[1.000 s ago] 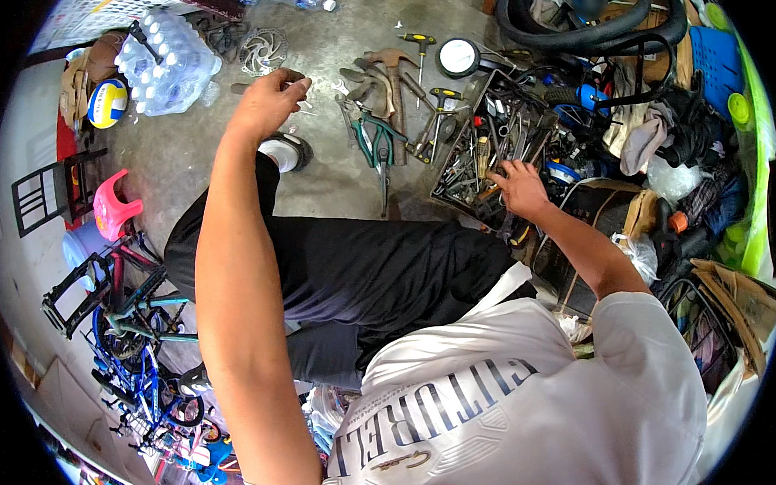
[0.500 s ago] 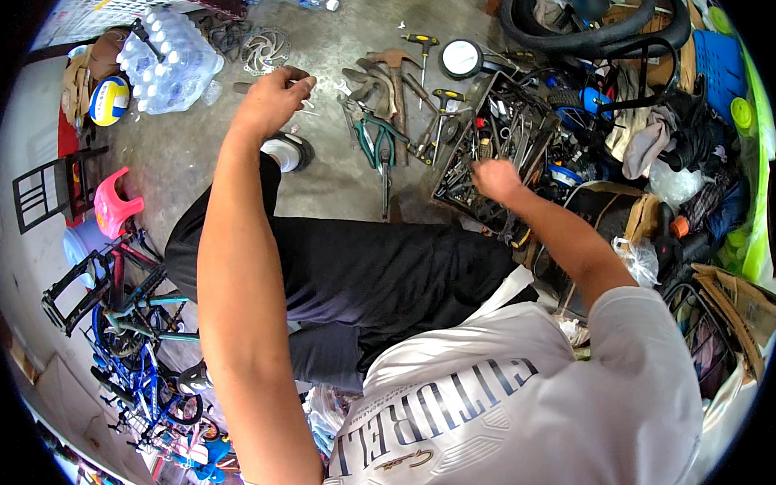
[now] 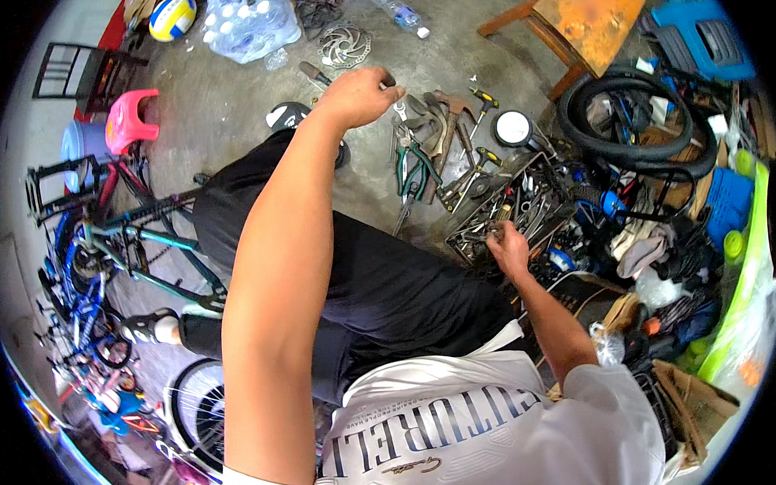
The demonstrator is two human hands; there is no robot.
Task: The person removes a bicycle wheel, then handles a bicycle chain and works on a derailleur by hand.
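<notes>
**Digging through the tool crate on a workshop floor**

Grey concrete floor [image 3: 221,120] is lying under everything: a pink plastic stool [image 3: 130,120], a shrink-wrapped pack of water bottles [image 3: 250,25], a brake disc [image 3: 344,46], a worn orange wooden bench [image 3: 594,17] and a loose black tyre [image 3: 632,123] are standing or lying around the seated person, and a bicycle frame [image 3: 140,251] is leaning at the left.

The right hand [image 3: 508,248] is reaching down into the black wire crate [image 3: 466,240], which is sitting just beside the person's right knee and is crammed with spanners and other small metal tools. Its fingers are curling closed around something thin and metallic at the crate's near edge; exactly what piece it is gripping is too small to tell. Judging by the look of it, the piece is stiff steel, light for its size, hard and possibly greasy, so it is likely to slide in a loose pinch; taking it along the shank, away from any sharp end, seems the safest hold.

The left hand [image 3: 359,96] is stretching far forward over the floor, fingers folded into a loose fist around a small dark object that is barely showing past the knuckles. Pliers with green grips [image 3: 414,169] and a hammer [image 3: 449,125] are lying near it among the scattered hand tools.
</notes>
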